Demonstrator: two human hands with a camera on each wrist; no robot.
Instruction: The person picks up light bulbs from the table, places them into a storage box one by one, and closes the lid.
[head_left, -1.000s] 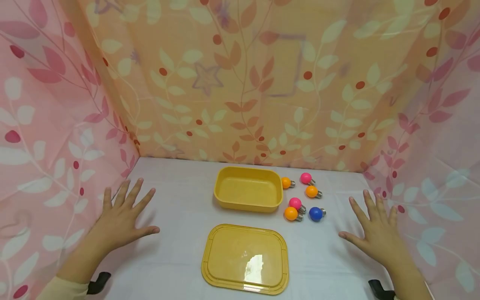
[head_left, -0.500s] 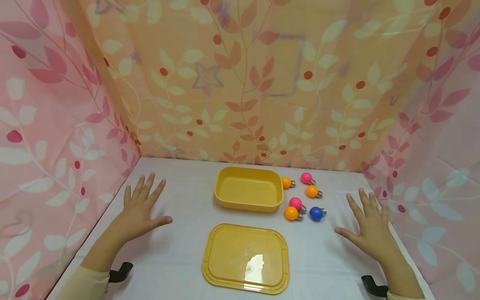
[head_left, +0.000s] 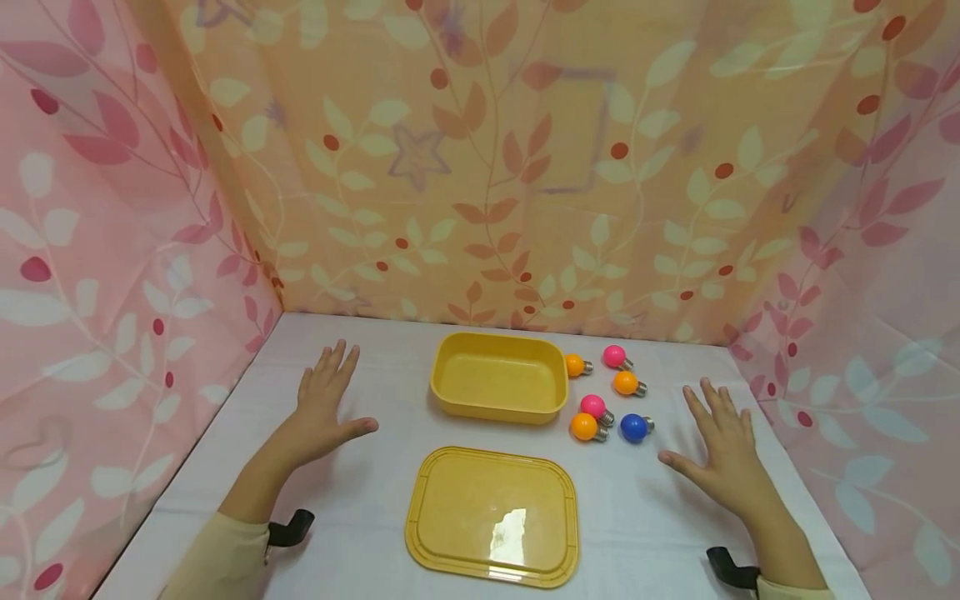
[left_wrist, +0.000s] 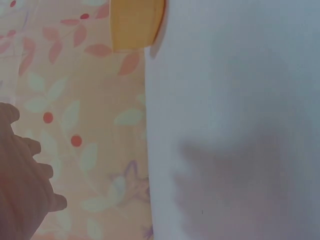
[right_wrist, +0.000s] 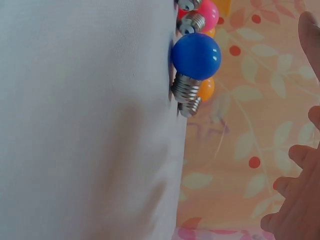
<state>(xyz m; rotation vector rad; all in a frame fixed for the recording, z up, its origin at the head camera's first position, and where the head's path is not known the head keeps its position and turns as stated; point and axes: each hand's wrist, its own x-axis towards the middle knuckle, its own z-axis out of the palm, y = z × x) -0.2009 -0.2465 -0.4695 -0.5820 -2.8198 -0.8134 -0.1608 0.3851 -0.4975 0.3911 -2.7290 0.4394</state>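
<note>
My left hand [head_left: 322, 414] is held over the left part of the table, fingers spread and holding nothing. On the other side my right hand [head_left: 723, 458] hovers with straight, spread fingers, nearest to a blue light bulb [head_left: 633, 427]. A yellow plastic box [head_left: 498, 379] without its cover stands between the hands, its inside bare. In front of it lies a flat yellow lid [head_left: 492, 517]. Right of the box are orange bulbs, one an orange bulb [head_left: 583, 427] touching a pink bulb [head_left: 592, 407]. Farther back lies another pink bulb [head_left: 614, 357] beside an orange bulb [head_left: 625, 383].
An orange bulb [head_left: 574, 365] lies right against the box's right end. A white cloth covers the table [head_left: 360, 533]. Patterned fabric walls enclose it: an orange back curtain [head_left: 337, 208], a pink left curtain [head_left: 97, 333] and a pink right curtain [head_left: 885, 350].
My left hand has moved right, toward the box and lid. My right hand has shifted slightly left, toward the bulbs. The box, lid and bulbs stay in place.
</note>
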